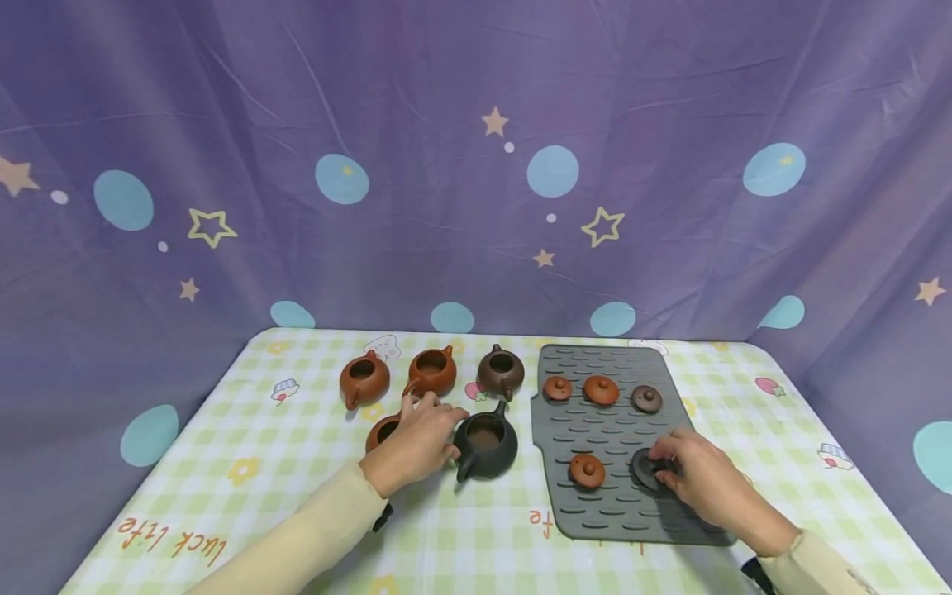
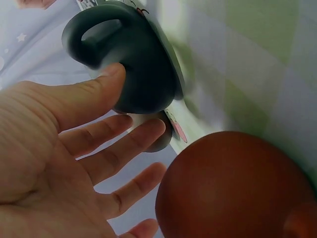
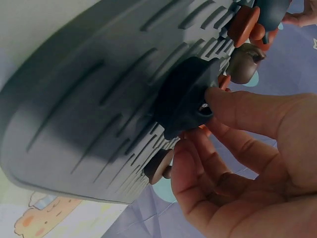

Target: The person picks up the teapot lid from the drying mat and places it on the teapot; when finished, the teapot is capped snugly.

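Note:
My left hand (image 1: 422, 436) reaches in between a black teapot (image 1: 497, 459) and a reddish-brown teapot (image 1: 378, 433), fingers spread and loosely bent. In the left wrist view its thumb lies against or just in front of the black pot near the handle; contact is unclear. The reddish pot (image 2: 233, 188) shows close to the fingertips, and nothing is gripped. Over the grey mat (image 1: 554, 496), my right hand (image 1: 702, 478) pinches a black teapot lid (image 3: 183, 94) by its knob between thumb and fingers. Whether the lid touches the mat cannot be told.
Behind the left hand stand two reddish teapots (image 1: 364, 382) (image 1: 439, 382) and a dark brown teapot (image 1: 501, 376), all lidless. Other lids lie on the mat: reddish ones (image 1: 557, 389) (image 1: 601, 391) (image 1: 587, 472) and a dark brown one (image 1: 646, 400). A checked cloth (image 1: 283, 463) covers the table.

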Demonstrator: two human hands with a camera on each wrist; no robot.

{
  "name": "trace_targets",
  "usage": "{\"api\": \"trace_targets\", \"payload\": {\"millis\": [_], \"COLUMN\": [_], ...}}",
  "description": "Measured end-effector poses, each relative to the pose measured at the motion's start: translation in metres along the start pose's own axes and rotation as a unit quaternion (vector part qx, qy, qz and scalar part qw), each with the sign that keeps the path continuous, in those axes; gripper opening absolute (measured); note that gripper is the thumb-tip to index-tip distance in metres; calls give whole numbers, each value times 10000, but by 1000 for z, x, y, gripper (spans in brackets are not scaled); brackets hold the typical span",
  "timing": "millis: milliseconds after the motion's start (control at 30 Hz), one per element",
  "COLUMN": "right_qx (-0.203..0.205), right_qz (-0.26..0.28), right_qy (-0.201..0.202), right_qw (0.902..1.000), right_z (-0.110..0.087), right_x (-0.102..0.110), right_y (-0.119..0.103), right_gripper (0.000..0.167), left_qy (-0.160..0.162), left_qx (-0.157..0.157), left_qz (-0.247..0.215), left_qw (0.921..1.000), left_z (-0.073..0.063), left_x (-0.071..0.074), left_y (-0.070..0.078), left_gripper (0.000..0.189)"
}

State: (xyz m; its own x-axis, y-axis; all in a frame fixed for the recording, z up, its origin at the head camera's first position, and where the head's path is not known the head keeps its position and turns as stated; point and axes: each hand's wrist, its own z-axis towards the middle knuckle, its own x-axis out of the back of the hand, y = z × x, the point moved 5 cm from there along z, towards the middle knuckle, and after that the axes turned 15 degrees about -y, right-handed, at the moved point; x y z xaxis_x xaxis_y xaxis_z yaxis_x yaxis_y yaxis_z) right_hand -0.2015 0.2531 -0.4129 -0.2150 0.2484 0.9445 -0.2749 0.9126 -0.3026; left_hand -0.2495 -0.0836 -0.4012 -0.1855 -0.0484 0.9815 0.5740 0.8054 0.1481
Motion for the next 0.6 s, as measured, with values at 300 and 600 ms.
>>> {"api": "trace_targets", "payload": {"millis": [300,600], "right_qx": [-2,473], "right_qz": [-64,-236], "right_qy": [119,568], "right_qw": [9999,9970], "right_z": [2,6], "right_x": [1,17], "right_y": [-1,-20], "right_gripper": [23,21], "left_qy": [0,23], "left_qx": [-36,-62], "left_qz": [35,50], "left_qw": [10000,10000], "left_z": [2,2], "left_x": [-2,-1], "left_y": [0,1], "left_gripper": [44,43]}}
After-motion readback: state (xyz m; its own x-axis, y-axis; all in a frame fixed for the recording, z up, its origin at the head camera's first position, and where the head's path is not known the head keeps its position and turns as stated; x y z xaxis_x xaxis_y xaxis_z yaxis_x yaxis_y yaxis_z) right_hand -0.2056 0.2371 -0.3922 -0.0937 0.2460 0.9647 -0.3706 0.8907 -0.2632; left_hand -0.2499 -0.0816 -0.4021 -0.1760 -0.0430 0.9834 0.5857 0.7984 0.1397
